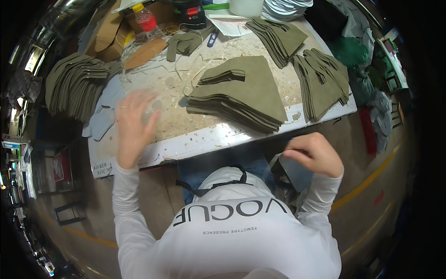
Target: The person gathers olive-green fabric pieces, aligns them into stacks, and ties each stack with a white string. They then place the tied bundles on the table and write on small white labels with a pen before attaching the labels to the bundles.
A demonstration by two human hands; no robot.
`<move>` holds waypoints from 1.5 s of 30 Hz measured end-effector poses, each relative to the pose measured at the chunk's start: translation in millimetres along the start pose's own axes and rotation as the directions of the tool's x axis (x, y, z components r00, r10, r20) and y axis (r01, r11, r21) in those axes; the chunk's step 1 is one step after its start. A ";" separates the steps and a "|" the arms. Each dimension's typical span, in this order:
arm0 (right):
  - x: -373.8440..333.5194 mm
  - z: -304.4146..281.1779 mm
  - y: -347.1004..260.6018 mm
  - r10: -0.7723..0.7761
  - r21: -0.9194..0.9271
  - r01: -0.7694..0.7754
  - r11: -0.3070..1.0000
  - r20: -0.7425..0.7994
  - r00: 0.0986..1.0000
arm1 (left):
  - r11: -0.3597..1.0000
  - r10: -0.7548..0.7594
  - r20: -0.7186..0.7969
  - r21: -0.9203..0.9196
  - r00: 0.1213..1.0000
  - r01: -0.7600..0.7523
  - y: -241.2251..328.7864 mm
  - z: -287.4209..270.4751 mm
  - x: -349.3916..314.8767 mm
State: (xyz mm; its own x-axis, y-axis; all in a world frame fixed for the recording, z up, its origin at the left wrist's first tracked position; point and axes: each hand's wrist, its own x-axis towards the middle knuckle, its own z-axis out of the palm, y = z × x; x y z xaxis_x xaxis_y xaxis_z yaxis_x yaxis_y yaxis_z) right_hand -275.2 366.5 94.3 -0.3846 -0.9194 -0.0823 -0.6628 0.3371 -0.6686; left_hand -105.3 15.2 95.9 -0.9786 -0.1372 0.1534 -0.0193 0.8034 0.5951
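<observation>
My left hand (pixel 134 128) is over the left part of the table, a little blurred, with its fingers apart and nothing in them. Close beside it lie light grey-blue cut pieces (pixel 103 122). My right hand (pixel 317 156) is off the table's front edge, fingers curled in a pinch. Just under those fingers shows a grey-blue flat shape (pixel 297 173); whether they grip it I cannot tell. Between the hands, a stack of olive-green cut fabric pieces (pixel 246 88) rests near the front edge, with a smaller dark-edged stack (pixel 223 76) on its left part.
More olive stacks stand at the left (pixel 76 86), the back right (pixel 278 39) and the right (pixel 320 81). Thread scraps litter the table (pixel 162 149). Farther back are a blue thread snipper (pixel 212 38), a bottle with a yellow cap (pixel 146 21) and a cardboard box (pixel 110 35).
</observation>
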 end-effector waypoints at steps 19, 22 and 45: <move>34.9 -26.6 -1.9 -0.189 0.295 0.239 0.925 -0.188 0.964 | 0.826 -0.202 0.105 -0.516 0.974 0.227 -35.3 14.4 -5.8; 57.0 -31.9 -8.7 -0.203 0.141 0.217 0.966 -0.107 0.973 | 0.880 -0.336 0.152 -0.302 0.929 0.368 -72.0 -21.1 -6.3; 344.1 51.6 -13.0 -0.482 -0.157 0.551 0.820 0.331 0.811 | 0.717 -0.442 -0.280 -0.682 0.852 0.148 -74.9 -48.4 60.9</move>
State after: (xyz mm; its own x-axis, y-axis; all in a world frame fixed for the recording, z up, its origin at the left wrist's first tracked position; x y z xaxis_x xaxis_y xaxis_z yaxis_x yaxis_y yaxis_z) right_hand -365.7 35.3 36.5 0.2200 -0.9754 0.0113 -0.8560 -0.1986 -0.4773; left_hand -153.6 -81.4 98.9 -0.7676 -0.6347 0.0885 -0.0189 0.1604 0.9869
